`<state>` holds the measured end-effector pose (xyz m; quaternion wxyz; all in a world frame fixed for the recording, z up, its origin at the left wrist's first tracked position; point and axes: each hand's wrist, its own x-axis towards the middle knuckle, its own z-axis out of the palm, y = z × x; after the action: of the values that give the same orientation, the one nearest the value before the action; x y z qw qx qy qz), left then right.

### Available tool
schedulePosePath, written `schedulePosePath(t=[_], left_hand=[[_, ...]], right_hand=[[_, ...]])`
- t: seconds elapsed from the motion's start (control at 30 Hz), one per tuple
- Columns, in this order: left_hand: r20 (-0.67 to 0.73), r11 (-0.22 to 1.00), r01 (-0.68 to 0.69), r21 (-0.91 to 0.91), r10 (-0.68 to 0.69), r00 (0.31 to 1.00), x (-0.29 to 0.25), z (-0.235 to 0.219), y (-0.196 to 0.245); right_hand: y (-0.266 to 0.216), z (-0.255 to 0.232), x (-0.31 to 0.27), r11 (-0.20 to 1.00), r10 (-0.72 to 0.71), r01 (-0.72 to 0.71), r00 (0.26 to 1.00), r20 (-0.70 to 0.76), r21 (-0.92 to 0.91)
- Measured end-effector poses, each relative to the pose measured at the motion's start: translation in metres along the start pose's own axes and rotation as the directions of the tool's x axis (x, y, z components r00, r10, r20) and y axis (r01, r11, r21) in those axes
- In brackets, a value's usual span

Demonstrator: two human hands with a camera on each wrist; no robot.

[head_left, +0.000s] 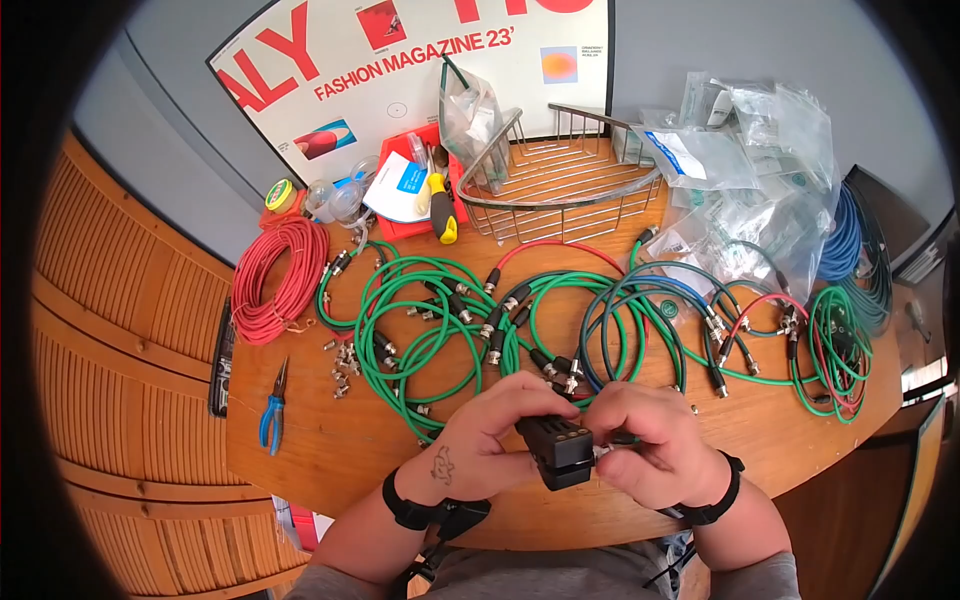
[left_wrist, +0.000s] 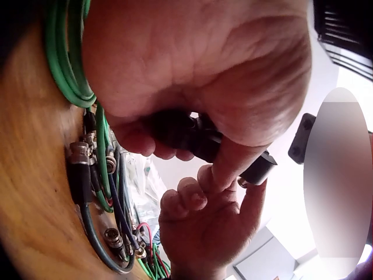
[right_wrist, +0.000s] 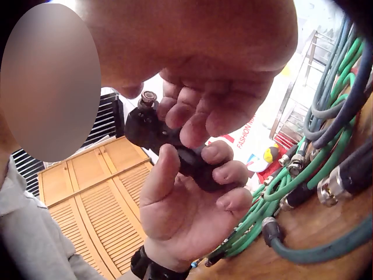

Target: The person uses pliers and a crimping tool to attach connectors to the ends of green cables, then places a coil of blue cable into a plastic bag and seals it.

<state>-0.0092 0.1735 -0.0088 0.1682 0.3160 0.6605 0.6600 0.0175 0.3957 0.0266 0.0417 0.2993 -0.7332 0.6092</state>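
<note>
My left hand [head_left: 478, 445] grips a black boxy hand-held device [head_left: 560, 455], its fingers curled round the body above the front of the table. A small silver BNC connector [right_wrist: 148, 98] sits at the device's end in the right wrist view. My right hand [head_left: 655, 445] is at that end, with thumb and forefinger pinching at the connector. In the left wrist view, the right thumb reaches the black end of the device, and the left palm covers much of its body. Green cables [head_left: 420, 340] with black-booted BNC plugs lie just beyond both hands.
Blue-handled pliers [head_left: 271, 415] and loose metal connectors [head_left: 343, 368] lie at left, near a red cable coil [head_left: 280, 282]. Behind stand a red bin [head_left: 405, 228], a wire basket [head_left: 560, 205] and clear plastic bags [head_left: 760, 200]. Blue cable [head_left: 845, 235] is coiled at far right.
</note>
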Motion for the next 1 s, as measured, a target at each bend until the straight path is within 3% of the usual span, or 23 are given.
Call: schedulePosePath(t=[0.07,0.17,0.23,0.27,0.33,0.47,0.53,0.77,0.87,1.0], left_hand=[[0.009,1.0,-0.012,0.009,0.012,1.0,0.0,0.0,-0.001],[0.048,0.996,0.078,0.041,-0.08,0.996,-0.001,0.001,0.006],[0.137,0.925,0.34,-0.171,-0.32,0.938,0.0,0.007,0.019],[0.141,0.925,0.341,-0.17,-0.319,0.937,0.0,0.008,0.021],[0.197,0.939,0.339,-0.054,-0.322,0.926,0.002,0.009,0.022],[0.178,0.879,0.435,-0.195,-0.404,0.897,-0.001,0.009,0.023],[0.174,0.799,0.452,-0.396,-0.418,0.892,-0.003,0.009,0.02],[0.219,0.743,0.448,-0.497,-0.393,0.893,-0.004,0.008,0.018],[0.22,0.728,0.445,-0.522,-0.389,0.894,-0.004,0.006,0.016],[0.218,0.738,0.438,-0.513,-0.382,0.898,-0.003,0.006,0.018]], right_hand=[[-0.001,0.0,0.0,1.0,-0.006,0.007,0.999,-0.037,0.024],[-0.001,-0.002,-0.002,1.0,0.009,-0.009,1.0,-0.03,-0.006],[0.005,-0.001,-0.007,0.98,0.197,-0.195,0.977,-0.077,0.029],[0.003,-0.001,-0.006,0.98,0.198,-0.196,0.977,-0.081,0.028],[-0.002,-0.001,-0.003,0.919,0.382,-0.372,0.922,-0.061,0.131],[0.009,0.004,-0.006,0.921,0.37,-0.35,0.924,-0.101,0.171],[0.013,0.008,-0.007,0.951,0.296,-0.265,0.929,-0.223,0.16],[0.014,0.004,-0.007,0.956,0.276,-0.246,0.939,-0.206,0.161],[0.008,0.005,-0.003,0.971,0.238,-0.227,0.948,-0.21,0.078],[0.01,0.003,0.001,0.972,0.083,-0.135,0.963,-0.257,-0.191]])
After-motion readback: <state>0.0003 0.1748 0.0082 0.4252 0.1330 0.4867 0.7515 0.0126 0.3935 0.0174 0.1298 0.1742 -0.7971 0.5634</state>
